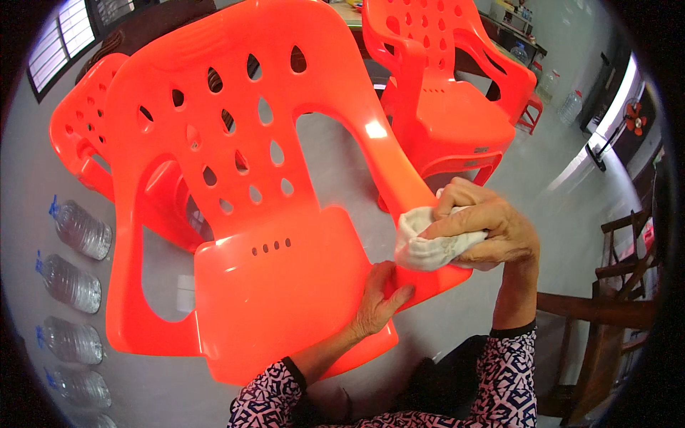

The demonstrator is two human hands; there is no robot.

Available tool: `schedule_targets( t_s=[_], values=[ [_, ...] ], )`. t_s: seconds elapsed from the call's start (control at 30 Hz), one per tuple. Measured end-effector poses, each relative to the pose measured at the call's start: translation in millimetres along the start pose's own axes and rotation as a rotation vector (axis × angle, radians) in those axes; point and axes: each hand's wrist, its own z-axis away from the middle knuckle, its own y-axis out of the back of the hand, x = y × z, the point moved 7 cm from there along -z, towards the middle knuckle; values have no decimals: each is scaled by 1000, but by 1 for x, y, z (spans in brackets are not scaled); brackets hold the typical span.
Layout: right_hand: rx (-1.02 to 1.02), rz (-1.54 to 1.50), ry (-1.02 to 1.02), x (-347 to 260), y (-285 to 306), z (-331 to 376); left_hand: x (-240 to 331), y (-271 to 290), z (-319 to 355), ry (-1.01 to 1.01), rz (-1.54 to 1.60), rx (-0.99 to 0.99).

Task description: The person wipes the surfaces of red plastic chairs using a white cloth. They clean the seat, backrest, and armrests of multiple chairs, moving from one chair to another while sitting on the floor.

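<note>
A bright orange-red plastic armchair [285, 314] with teardrop holes in its backrest stands right in front of me. My right hand [492, 225] is closed around a bunched white cloth [421, 246], pressed onto the front part of the right armrest [385, 167]. Lower down, my left hand [378, 303] grips the same chair at the inner side of that armrest, beside the seat. Its thumb shows, while its fingertips are partly hidden by the chair.
Another red chair [457, 114] stands beyond on the right, and one more [78, 118] is behind on the left. Several clear water bottles [71, 282] line the floor at left. Dark wooden furniture [599, 314] is close on my right; a fan [633, 118] stands farther off.
</note>
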Motion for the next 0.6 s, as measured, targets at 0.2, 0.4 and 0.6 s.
schedule_targets(
  t_s=[0.2, 0.4, 0.6],
  values=[
    [-45, 120, -101, 49, -4, -56, 9, 7, 5, -33, -273, 17],
    [431, 544, -59, 97, 17, -128, 15, -1, -1, -3, -350, -30],
    [277, 765, 209, 78, -9, -134, 26, 43, -9, -31, -387, 279]
  ],
)
